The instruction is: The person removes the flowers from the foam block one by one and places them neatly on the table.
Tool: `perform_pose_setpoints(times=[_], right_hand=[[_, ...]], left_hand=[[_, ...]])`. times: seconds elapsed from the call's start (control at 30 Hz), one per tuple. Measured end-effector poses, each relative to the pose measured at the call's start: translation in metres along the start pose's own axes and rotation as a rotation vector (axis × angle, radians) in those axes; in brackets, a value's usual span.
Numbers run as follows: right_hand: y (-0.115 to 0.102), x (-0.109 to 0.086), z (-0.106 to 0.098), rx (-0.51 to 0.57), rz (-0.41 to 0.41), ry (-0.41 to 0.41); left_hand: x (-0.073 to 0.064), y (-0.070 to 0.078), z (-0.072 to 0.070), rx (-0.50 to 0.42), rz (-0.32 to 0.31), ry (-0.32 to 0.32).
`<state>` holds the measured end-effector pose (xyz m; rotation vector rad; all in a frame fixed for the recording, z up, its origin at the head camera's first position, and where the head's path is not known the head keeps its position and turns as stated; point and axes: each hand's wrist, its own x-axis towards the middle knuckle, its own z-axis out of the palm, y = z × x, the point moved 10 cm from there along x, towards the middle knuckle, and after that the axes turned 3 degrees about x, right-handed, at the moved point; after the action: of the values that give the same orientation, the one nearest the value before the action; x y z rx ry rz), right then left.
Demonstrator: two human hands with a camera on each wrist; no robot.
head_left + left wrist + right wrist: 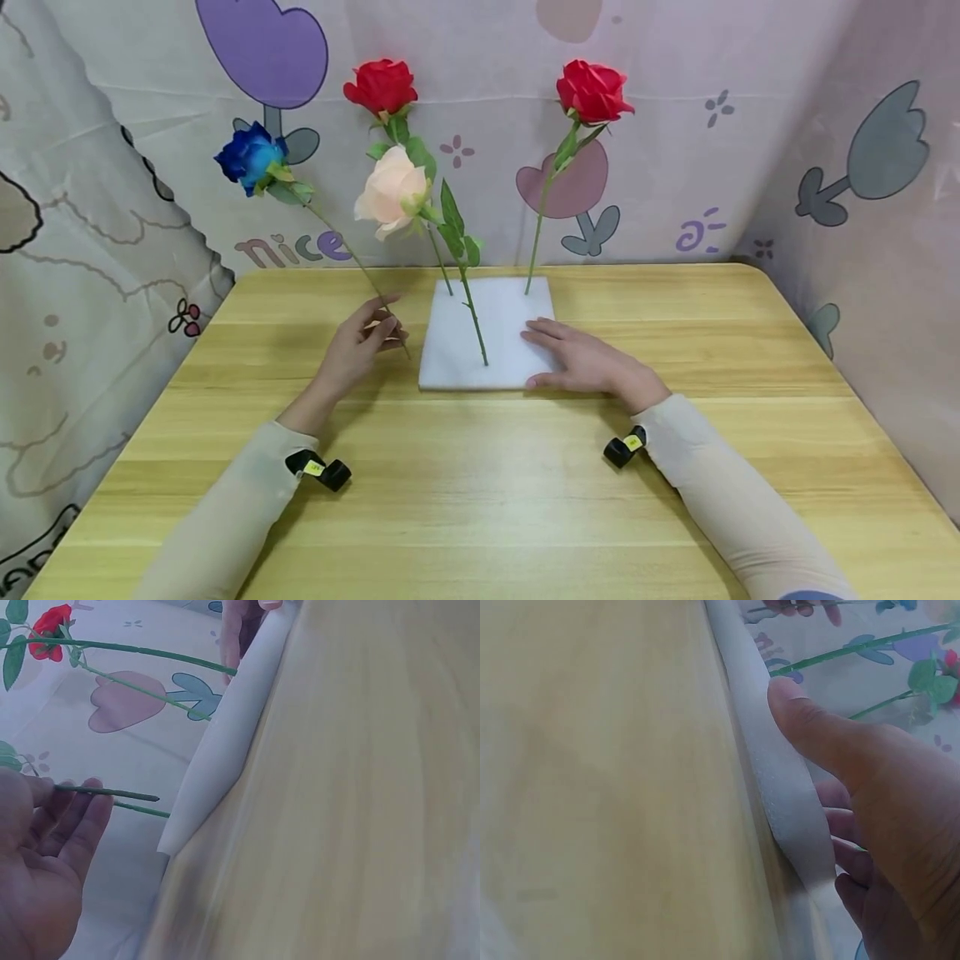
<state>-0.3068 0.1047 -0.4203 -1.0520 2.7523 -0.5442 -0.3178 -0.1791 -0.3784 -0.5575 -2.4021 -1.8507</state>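
Observation:
My left hand (354, 343) pinches the stem of a blue artificial rose (252, 158) between thumb and fingers, left of a white foam board (450, 354). The rose leans up to the left, and its stem's lower end (139, 796) points toward the board in the left wrist view. Spread over the board's right edge, my right hand (581, 354) rests with its fingers extended on top. A pale peach rose (392, 192) stands in the board near the front. Two red roses (382, 86) (595, 90) stand at its back left and back right corners.
The board lies on a wooden table (480, 483) near its far edge. Behind hangs a printed cloth (660, 167) with flower drawings, which also covers both sides. A small black camera (318, 469) sits on the left wrist, another (625, 447) on the right.

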Motion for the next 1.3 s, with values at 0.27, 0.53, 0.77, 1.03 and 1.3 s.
perform_pose_setpoints(times=[0.27, 0.53, 0.77, 1.03, 1.3], right_hand=[[-0.004, 0.0, -0.001, -0.02, -0.016, -0.004], [-0.003, 0.0, 0.001, -0.006, -0.014, 0.0], [-0.005, -0.001, -0.001, 0.003, -0.021, 0.008], [-0.003, 0.0, 0.0, 0.001, -0.019, 0.006], [-0.001, 0.0, 0.002, 0.008, -0.008, 0.001]], left_hand=[[-0.01, 0.0, -0.006, 0.079, -0.047, -0.038], [-0.02, -0.002, -0.011, 0.166, -0.111, -0.089], [-0.025, -0.004, -0.008, 0.21, -0.149, -0.144], [-0.027, -0.013, -0.006, 0.114, -0.228, -0.154], [-0.03, -0.026, -0.004, 0.151, -0.276, -0.172]])
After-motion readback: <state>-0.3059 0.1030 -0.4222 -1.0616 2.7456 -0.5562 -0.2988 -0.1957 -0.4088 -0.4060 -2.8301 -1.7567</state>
